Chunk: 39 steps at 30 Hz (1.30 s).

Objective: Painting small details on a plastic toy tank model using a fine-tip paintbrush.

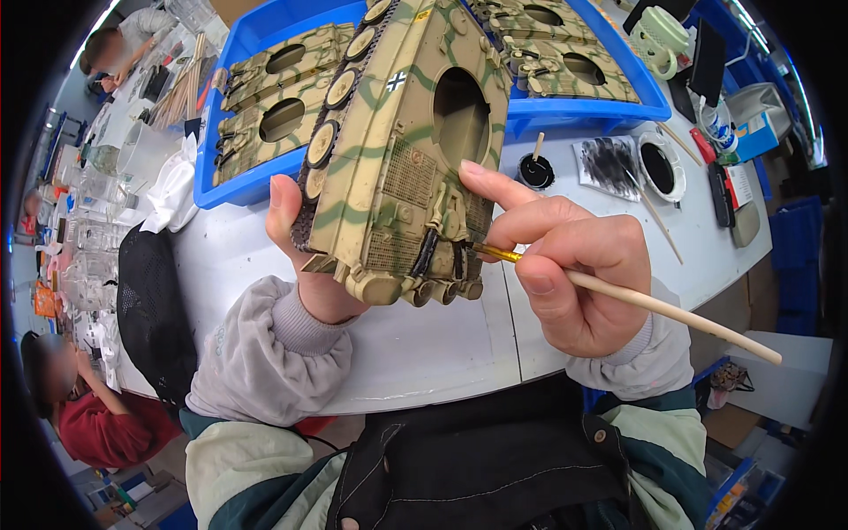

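- Two bare hands work over a white table (424,353), seen from above the person's own grey-cuffed forearms.
- At centre, the left hand (305,256) holds up a camouflaged model tank hull (402,150), sand-coloured with green stripes, its thumb pressed along the wheel side and the other fingers hidden behind the model.
- Held clear of the table, the hull tilts away from the person, rear end nearest, an open round turret hole in its deck.
- On the other side, the right hand (565,274) pinches a thin wooden-handled paintbrush (654,305) between thumb and curled fingers, the index finger stretched out and resting against the hull's rear corner.
- Its gold ferrule points at the rear of the hull, the tip touching a dark patch beside the exhaust pipes.
- Behind the model, a blue tray (256,44) carries more camouflaged hulls (283,115) of the same kind, laid side by side.
- Just right of the tray's front edge sit a small black paint pot (535,170) with a stick in it, a paint-smeared white sheet (611,163) and a round white dish (661,166) of black paint.
- A black mesh cap (155,309) lies on the table to the left.
- Other people sit at the far left, one in red (97,424) below and another (124,44) at the top corner.
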### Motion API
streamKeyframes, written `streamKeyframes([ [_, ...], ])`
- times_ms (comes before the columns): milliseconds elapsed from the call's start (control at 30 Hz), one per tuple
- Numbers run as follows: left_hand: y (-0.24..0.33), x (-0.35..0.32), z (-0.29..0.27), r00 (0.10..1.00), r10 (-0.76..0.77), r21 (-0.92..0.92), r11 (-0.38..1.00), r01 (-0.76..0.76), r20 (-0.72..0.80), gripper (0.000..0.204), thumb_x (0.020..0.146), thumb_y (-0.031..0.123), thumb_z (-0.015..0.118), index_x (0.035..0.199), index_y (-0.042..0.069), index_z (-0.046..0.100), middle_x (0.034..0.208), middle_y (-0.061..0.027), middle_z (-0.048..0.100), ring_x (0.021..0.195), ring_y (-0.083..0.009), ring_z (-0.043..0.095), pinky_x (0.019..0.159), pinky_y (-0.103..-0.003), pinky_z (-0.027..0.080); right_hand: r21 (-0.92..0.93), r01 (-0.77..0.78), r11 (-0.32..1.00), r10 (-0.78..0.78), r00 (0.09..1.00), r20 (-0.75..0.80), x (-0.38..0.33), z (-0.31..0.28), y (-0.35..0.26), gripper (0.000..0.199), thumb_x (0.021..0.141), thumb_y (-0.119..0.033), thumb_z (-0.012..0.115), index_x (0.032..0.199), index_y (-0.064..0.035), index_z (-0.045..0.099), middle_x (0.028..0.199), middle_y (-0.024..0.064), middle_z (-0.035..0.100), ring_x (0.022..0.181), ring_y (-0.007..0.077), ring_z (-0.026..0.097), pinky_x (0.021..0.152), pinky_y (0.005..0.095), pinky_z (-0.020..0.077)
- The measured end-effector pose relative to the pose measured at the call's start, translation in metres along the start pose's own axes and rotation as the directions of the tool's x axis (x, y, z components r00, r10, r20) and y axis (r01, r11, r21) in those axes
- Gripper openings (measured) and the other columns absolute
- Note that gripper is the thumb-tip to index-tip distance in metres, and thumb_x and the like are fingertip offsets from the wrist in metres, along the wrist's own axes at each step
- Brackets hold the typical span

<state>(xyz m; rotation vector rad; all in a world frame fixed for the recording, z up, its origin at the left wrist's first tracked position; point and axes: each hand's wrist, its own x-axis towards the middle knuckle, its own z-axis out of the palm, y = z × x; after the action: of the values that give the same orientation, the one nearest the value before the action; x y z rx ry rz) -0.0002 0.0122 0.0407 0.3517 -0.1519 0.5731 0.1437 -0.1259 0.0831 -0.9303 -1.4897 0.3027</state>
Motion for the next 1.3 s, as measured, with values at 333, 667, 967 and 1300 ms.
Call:
streamKeyframes([
  [333,-0.0015,-0.0012,0.0035,1.000,0.013,0.086,0.996,-0.012,-0.004,0.070,0.087,0.062,0.030,0.129,0.007,0.042,0.122,-0.0116,0.053,0.106,-0.0272,0.054,0.091,-0.041,0.044,0.001,-0.005,1.000,0.005,0.999,0.046,0.0010,-0.0009,0.0002,0.020,0.092,-0.011,0.048,0.082,0.0067,0.047,0.077,0.0205,0.058,0.074,0.0231,0.059,0.096,0.0611,0.0338],
  [667,-0.0018,0.0015,0.0054,1.000,0.004,0.079,0.997,-0.005,0.009,0.069,0.087,0.061,0.030,0.129,0.007,0.043,0.122,-0.0119,0.053,0.106,-0.0273,0.054,0.090,-0.041,0.044,-0.018,0.012,1.000,-0.011,1.000,0.025,0.0011,-0.0025,-0.0032,0.018,0.092,-0.011,0.049,0.084,0.0056,0.046,0.074,0.0186,0.058,0.068,0.0189,0.057,0.096,0.0622,0.0332],
  [967,-0.0010,0.0007,0.0021,0.999,-0.024,-0.043,0.999,0.026,0.033,0.082,0.080,0.064,0.045,0.131,-0.001,0.037,0.126,-0.0164,0.047,0.111,-0.0284,0.049,0.094,-0.041,0.041,-0.024,0.025,0.999,-0.024,0.999,0.041,0.0008,-0.0033,-0.0005,0.015,0.092,-0.009,0.048,0.086,0.0044,0.047,0.073,0.0188,0.058,0.067,0.0182,0.057,0.096,0.0623,0.0331],
  [1300,-0.0002,0.0002,0.0025,1.000,-0.012,-0.014,1.000,0.012,0.007,0.081,0.081,0.063,0.045,0.130,0.000,0.038,0.126,-0.0162,0.048,0.110,-0.0280,0.050,0.093,-0.040,0.041,-0.018,0.000,1.000,0.000,1.000,0.025,0.0009,-0.0024,-0.0013,0.017,0.091,-0.009,0.049,0.084,0.0059,0.049,0.074,0.0187,0.058,0.069,0.0190,0.058,0.096,0.0618,0.0332],
])
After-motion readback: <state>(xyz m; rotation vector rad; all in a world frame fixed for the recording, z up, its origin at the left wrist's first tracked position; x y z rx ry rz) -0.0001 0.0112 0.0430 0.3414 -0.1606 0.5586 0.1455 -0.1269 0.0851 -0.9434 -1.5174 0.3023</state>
